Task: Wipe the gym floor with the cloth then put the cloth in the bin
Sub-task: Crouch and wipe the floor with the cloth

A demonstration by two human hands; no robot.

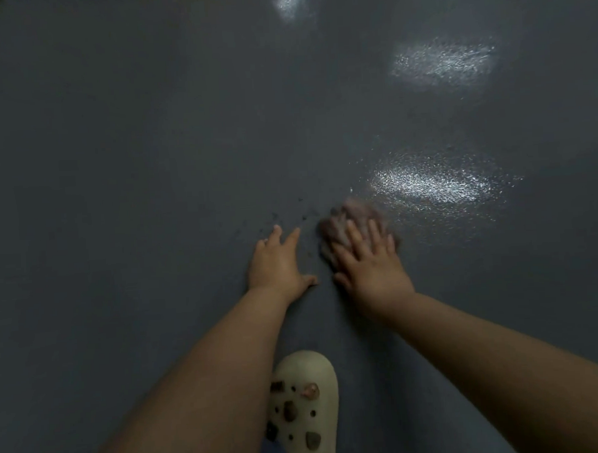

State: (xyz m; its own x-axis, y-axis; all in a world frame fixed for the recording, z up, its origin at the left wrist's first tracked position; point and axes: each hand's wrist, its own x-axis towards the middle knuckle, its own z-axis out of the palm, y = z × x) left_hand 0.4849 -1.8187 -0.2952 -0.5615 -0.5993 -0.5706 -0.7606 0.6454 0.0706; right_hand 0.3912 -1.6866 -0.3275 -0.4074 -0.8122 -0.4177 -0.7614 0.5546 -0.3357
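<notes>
A crumpled brownish cloth (342,221) lies on the dark grey gym floor (151,164), blurred at its far edge. My right hand (371,261) presses flat on the cloth with straight, spread fingers. My left hand (278,265) rests flat on the bare floor just left of the cloth, fingers spread and apart from it. Small dark specks of dirt (290,213) dot the floor ahead of my left fingertips. No bin is in view.
A cream clog with charms (305,404) stands on the floor between my forearms. Bright light reflections (429,183) shine on the floor to the right and further ahead (444,60). The dark floor stretches in all directions.
</notes>
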